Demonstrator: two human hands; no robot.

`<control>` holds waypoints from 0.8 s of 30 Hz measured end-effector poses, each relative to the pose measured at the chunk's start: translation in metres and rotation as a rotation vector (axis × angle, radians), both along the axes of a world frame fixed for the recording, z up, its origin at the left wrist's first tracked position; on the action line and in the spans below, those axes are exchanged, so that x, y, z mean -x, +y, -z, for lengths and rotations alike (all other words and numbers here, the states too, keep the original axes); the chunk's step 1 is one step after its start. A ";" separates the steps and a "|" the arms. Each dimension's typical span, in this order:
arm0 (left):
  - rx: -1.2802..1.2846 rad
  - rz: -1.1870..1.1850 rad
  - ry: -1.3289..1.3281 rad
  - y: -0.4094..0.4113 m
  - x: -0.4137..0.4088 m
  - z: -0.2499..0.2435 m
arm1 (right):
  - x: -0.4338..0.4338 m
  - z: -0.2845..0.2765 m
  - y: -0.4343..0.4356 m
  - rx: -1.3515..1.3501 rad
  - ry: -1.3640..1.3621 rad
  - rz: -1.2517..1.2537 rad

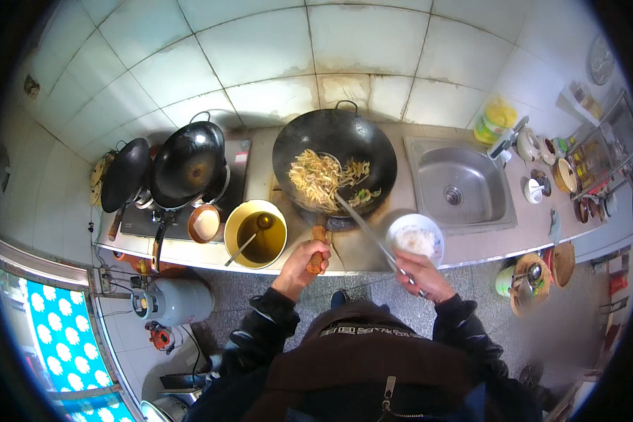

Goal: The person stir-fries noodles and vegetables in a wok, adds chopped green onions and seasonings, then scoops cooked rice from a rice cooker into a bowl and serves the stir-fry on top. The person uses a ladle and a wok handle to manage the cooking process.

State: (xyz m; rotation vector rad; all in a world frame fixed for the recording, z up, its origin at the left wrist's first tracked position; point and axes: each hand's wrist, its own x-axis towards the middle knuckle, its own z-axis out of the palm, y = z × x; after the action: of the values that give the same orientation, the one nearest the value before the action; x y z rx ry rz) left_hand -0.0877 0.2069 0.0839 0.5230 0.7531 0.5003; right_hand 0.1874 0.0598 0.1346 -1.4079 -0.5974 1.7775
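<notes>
A large black wok (364, 140) sits on the burner in front of me, its far loop handle towards the tiled wall. My left hand (301, 264) grips its wooden handle (316, 256). The long metal shaft of a ladle (361, 221) is held in my right hand (421, 277). The ladle's bowl lies in the wok, mostly hidden under a heap of pale shredded food (316, 178) with bits of green. Smaller portions lie loose on the wok's right side. Close beyond my right hand stands a white bowl (414, 240) with white contents.
Left of the wok is a yellowish pot (232, 224) of brown-green liquid with a ladle in it. Other black woks (190, 153) stand farther left. A steel sink (453, 174) is at right, beside small jars and bowls. A gas cylinder (176, 300) stands below the counter.
</notes>
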 end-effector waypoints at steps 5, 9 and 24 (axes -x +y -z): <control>-0.011 0.037 0.004 -0.001 0.005 0.013 | 0.014 0.041 -0.014 -0.035 0.015 0.072; 0.044 0.025 0.015 -0.003 0.007 0.011 | 0.020 0.010 -0.007 -0.037 0.001 0.105; 0.087 0.077 0.012 -0.078 0.013 0.050 | -0.022 -0.063 0.001 -0.093 0.162 0.178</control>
State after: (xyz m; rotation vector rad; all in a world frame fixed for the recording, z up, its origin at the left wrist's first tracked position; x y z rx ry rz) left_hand -0.1005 0.1285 0.0340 0.4727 0.7595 0.3918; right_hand 0.2096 0.0603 0.1974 -1.2020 -0.4486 1.6800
